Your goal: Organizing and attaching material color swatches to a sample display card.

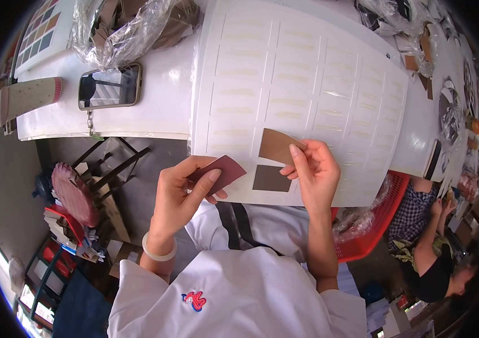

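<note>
Between the thumb and fingers of my left hand [186, 188] is a dark red swatch [223, 173], tilted over the near edge of a large white card sheet [234, 107]. My right hand [315, 172] pinches a tan-brown swatch [277, 145] by its right corner, just above the sheet. Below it a dark grey-brown swatch [270, 178] lies on the sheet's near row, close to my right fingertips. Rows of slots and pale glue-like streaks cover the rest of the sheet.
Left on the table are a phone [111, 87], a tumbler [31, 100], a color chart [39, 31] and a plastic bag of brown pieces [138, 31]. A red basket [372, 231] stands below the right edge. Another person [431, 248] works at the right.
</note>
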### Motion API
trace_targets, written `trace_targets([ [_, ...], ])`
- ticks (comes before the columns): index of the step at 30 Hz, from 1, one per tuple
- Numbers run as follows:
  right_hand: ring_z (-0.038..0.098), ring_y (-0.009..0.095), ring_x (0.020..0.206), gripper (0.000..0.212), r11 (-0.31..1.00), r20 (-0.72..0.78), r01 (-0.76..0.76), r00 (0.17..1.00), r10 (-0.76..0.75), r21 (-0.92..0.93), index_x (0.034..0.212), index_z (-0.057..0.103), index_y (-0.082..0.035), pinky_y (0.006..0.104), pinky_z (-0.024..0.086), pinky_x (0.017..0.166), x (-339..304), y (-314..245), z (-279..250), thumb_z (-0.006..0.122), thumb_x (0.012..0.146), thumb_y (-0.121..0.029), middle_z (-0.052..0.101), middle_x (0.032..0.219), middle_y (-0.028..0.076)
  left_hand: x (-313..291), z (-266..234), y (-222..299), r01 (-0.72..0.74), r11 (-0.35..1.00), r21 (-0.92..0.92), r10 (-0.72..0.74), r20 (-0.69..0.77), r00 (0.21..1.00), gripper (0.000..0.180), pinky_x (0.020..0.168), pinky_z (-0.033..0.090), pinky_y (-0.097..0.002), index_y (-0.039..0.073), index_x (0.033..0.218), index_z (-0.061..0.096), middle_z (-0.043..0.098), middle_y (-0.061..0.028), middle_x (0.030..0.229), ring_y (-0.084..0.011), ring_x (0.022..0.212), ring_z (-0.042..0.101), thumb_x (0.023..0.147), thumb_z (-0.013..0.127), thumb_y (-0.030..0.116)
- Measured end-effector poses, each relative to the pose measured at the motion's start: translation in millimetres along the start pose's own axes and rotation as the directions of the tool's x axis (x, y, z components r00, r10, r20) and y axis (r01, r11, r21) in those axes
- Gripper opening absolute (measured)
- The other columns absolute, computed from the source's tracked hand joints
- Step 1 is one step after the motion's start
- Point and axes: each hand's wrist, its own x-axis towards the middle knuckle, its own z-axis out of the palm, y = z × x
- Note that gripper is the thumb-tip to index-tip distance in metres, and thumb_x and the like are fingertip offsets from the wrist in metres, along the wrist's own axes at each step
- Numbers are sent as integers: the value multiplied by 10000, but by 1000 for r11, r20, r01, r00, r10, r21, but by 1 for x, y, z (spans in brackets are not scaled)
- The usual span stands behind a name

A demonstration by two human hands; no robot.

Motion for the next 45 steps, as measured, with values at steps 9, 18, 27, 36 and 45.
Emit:
trace_targets([
  [9, 653, 123, 552, 139, 998, -8, 6, 1000, -7, -61, 1025, 605, 42, 208, 472, 479, 0, -1, 1, 641, 940, -63, 656, 733, 56, 11, 9, 5, -32, 994, 104, 25, 76, 997, 134, 580, 559, -237, -51, 1063, 633, 693, -97, 856, -129, 693, 694, 960, 568, 5],
  [18, 657, 125, 561, 144, 998, 9, 10, 1000, -9, -61, 1034, 597, 47, 214, 482, 489, 0, 0, 0, 636, 944, -59, 652, 733, 59, 21, 24, 10, -128, 977, 171, 98, 171, 980, 147, 582, 561, -244, -36, 1072, 633, 703, -106, 1027, -129, 673, 671, 944, 562, -27],
  [27, 660, 110, 571, 118, 997, -15, 3, 1000, -4, -77, 1000, 620, 40, 214, 492, 498, -1, -3, 2, 639, 940, -60, 661, 717, 50, 26, 30, 8, -144, 964, 223, 107, 170, 980, 129, 557, 547, -256, -19, 1052, 636, 706, -98, 1134, -131, 605, 654, 936, 584, 1],
  [36, 649, 102, 555, 165, 990, -32, 16, 999, -21, -143, 1042, 600, 36, 210, 475, 483, -1, -8, 2, 666, 916, -47, 662, 713, 62, 37, 35, -1, -183, 927, 329, 103, 244, 964, 126, 537, 531, -296, 2, 1041, 630, 665, -110, 1239, -177, 556, 647, 921, 608, 33],
  [45, 605, 98, 538, 354, 943, -74, 128, 985, -157, -306, 1180, 532, -5, 235, 467, 498, 1, -5, -1, 698, 868, 1, 614, 676, 46, 37, 37, 1, -195, 909, 369, 108, 243, 964, 126, 541, 535, -289, -11, 1042, 626, 671, -101, 1231, -166, 554, 650, 929, 601, 37],
])
